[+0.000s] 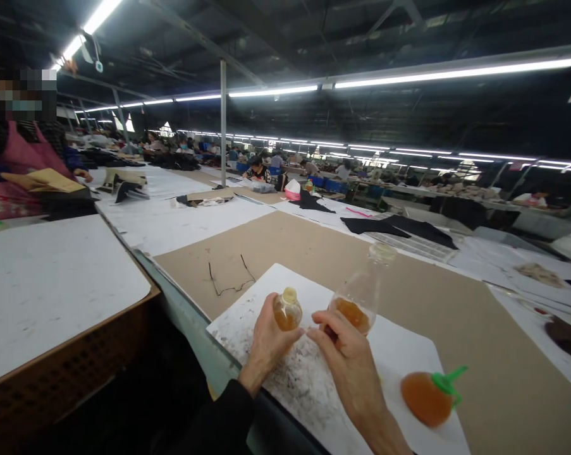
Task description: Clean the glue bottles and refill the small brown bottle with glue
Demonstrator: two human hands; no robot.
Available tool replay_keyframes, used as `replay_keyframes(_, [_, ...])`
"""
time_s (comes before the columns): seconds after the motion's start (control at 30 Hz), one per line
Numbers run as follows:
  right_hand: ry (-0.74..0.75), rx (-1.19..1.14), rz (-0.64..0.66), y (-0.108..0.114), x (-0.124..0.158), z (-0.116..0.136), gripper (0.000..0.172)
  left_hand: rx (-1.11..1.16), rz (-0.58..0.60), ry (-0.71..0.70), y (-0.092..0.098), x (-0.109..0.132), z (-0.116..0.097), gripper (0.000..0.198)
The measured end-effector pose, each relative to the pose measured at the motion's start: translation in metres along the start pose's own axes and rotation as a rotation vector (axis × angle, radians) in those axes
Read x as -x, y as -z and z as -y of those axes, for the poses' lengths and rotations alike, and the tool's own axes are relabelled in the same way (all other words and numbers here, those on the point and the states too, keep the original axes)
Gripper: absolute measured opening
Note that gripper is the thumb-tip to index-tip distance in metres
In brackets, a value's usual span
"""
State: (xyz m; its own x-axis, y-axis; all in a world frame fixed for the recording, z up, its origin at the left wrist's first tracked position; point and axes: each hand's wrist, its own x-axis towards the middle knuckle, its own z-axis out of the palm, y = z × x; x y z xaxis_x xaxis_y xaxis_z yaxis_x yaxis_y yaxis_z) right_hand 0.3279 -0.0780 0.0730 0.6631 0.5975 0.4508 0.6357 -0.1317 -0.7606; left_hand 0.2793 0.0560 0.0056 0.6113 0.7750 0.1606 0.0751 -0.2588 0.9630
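Note:
My left hand is wrapped around a small clear bottle of amber liquid with a pale yellow top. It is held upright over a stained white board. My right hand is just to the right, fingers bent inward and thumb pointing at the small bottle; what they hold, if anything, is hidden. Directly behind the right hand, a larger clear bottle leans rightward in view, amber liquid at its bottom; I cannot tell whether the fingers touch it. A squeeze bottle with a green spout lies on the board's right side.
Eyeglasses lie on the brown sheet covering the table. Black fabric pieces are further back. At left, a person in a pink apron stands behind another white-topped table. A metal post rises beyond.

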Motion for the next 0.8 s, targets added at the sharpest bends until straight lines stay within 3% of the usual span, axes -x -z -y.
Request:
replay_keyframes(0.17, [-0.012, -0.032, -0.038, -0.020, -0.014, 0.002, 0.016, -0.231, -0.192, -0.020, -0.008, 0.016, -0.007, 0.060])
replay_keyframes(0.33, [-0.098, -0.079, -0.047, -0.031, -0.016, 0.000, 0.018, -0.447, -0.273, -0.120, -0.018, 0.029, 0.007, 0.064])
replay_keyframes(0.5, [-0.145, -0.122, -0.028, -0.037, -0.014, -0.002, 0.016, -0.400, -0.297, -0.155, -0.017, 0.034, 0.016, 0.064])
replay_keyframes(0.67, [-0.112, -0.105, -0.022, -0.040, -0.015, -0.002, 0.013, -0.220, -0.241, -0.063, -0.012, 0.037, 0.004, 0.057])
replay_keyframes(0.8, [-0.049, -0.077, -0.044, -0.041, -0.015, -0.005, 0.011, -0.205, -0.233, -0.014, -0.012, 0.037, -0.002, 0.049])
